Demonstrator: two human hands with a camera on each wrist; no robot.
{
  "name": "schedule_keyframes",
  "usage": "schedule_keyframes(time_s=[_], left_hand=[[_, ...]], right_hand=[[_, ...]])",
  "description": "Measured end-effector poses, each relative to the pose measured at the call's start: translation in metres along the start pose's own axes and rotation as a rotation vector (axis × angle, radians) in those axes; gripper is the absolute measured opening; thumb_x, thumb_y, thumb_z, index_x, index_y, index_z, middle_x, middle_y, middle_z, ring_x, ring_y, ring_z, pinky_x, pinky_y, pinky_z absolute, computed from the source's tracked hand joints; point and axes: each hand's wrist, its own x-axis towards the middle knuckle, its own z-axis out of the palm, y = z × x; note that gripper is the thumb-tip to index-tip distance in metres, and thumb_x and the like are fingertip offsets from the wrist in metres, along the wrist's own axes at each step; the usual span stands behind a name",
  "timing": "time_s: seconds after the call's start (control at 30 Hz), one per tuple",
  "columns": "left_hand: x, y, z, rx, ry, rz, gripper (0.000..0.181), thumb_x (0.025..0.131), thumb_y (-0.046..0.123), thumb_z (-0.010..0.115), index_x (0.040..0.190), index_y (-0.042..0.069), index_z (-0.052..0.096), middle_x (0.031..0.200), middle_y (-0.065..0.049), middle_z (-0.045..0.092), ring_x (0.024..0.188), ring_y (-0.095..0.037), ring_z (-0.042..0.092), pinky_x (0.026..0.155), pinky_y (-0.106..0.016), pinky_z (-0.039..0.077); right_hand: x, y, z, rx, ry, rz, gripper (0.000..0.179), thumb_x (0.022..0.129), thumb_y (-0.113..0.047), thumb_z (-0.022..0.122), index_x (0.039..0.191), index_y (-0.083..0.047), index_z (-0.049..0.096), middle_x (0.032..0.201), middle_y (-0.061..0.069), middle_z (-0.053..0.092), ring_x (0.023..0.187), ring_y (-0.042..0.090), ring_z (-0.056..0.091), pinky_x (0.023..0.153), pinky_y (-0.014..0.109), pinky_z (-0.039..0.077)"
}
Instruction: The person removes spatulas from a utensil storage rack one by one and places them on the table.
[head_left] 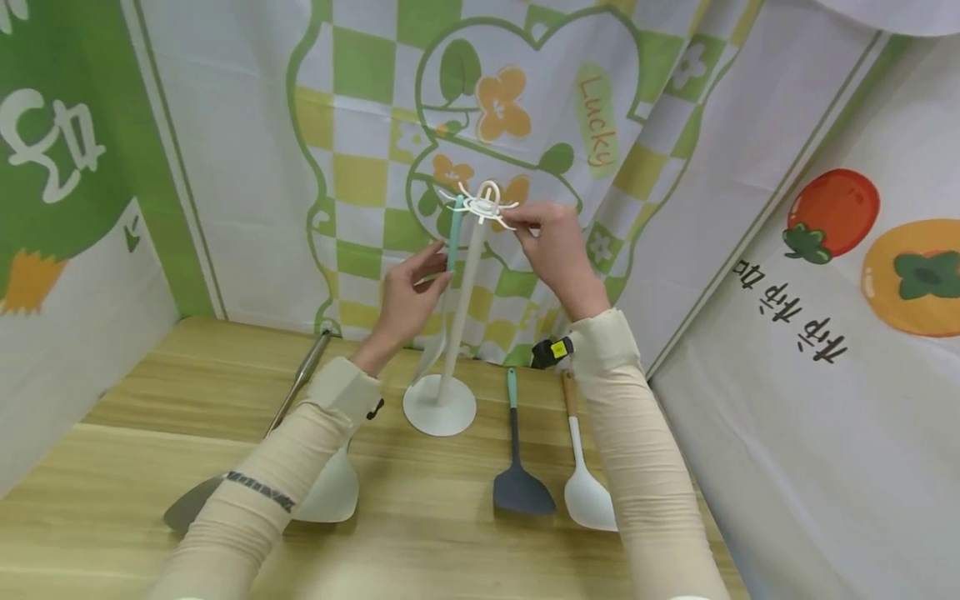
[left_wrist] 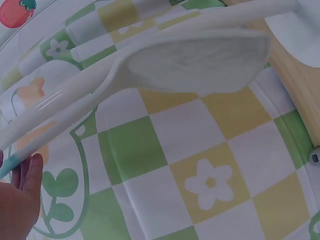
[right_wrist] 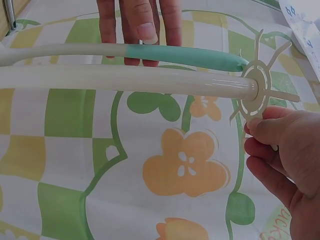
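A white utensil stand (head_left: 466,304) rises from a round base, with a ring of hooks (head_left: 482,207) at its top. Beside the pole, a spatula with a turquoise handle (head_left: 454,237) and a pale head (left_wrist: 195,62) is upright, its handle end at one of the hooks. My left hand (head_left: 411,293) holds that handle between thumb and fingers. With thumb and fingertips, my right hand (head_left: 557,243) pinches a hook on the ring's right side. Whether the spatula's weight rests on the hook, I cannot tell.
Right of the base lie a grey spatula (head_left: 522,492) and a white spatula with a wooden handle (head_left: 588,497). On the left, a metal-handled turner (head_left: 193,502) and a pale utensil head (head_left: 332,492) are partly hidden by the left sleeve. A printed curtain (head_left: 360,167) hangs behind the table.
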Motion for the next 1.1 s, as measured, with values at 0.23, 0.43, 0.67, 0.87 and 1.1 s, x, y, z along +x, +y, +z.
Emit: schedule_keyframes(time_s=[0.23,0.43,0.67,0.87,1.1], left_hand=[[0.0014,0.0036,0.0034,0.031,0.009,-0.012,0.042,0.096,-0.005,0.065,0.138,-0.007,0.058,0.123,-0.027,0.065,0.110,-0.039,0.068,0.093,-0.031,0.060],[0.0017,0.0028,0.0039,0.025,0.007,-0.012,0.037,0.097,-0.002,0.065,0.134,-0.005,0.062,0.118,-0.025,0.065,0.103,-0.040,0.070,0.090,-0.031,0.061],[-0.0001,0.0032,0.0009,0.021,0.011,-0.048,0.037,0.097,-0.005,0.063,0.134,-0.006,0.061,0.116,-0.027,0.066,0.100,-0.041,0.070,0.088,-0.031,0.062],[-0.0024,0.0042,0.0019,0.011,0.009,-0.049,0.036,0.097,-0.006,0.063,0.133,-0.006,0.063,0.116,-0.029,0.070,0.100,-0.044,0.071,0.086,-0.031,0.062],[-0.0030,0.0060,0.0056,0.008,-0.013,-0.021,0.044,0.098,-0.009,0.057,0.142,-0.005,0.054,0.121,-0.026,0.070,0.102,-0.042,0.071,0.085,-0.039,0.063]], right_hand=[[0.0027,-0.0009,-0.0017,0.006,0.007,-0.017,0.013,0.095,0.003,0.069,0.102,0.002,0.080,0.099,0.018,0.077,0.093,0.030,0.075,0.086,0.032,0.062],[0.0018,0.0006,-0.0019,0.006,0.013,-0.005,0.014,0.095,0.002,0.069,0.102,0.000,0.080,0.099,0.017,0.077,0.092,0.029,0.075,0.085,0.033,0.062],[-0.0017,0.0026,0.0021,0.055,0.044,-0.031,0.012,0.093,0.004,0.070,0.100,0.002,0.080,0.097,0.019,0.077,0.089,0.030,0.075,0.082,0.033,0.063],[-0.0031,0.0049,0.0052,0.076,0.049,-0.009,0.012,0.094,0.002,0.070,0.101,0.001,0.080,0.098,0.019,0.077,0.090,0.030,0.075,0.082,0.032,0.063],[-0.0027,0.0047,0.0060,0.093,0.066,-0.011,0.012,0.092,0.005,0.070,0.099,0.003,0.080,0.097,0.020,0.077,0.089,0.032,0.075,0.081,0.034,0.063]])
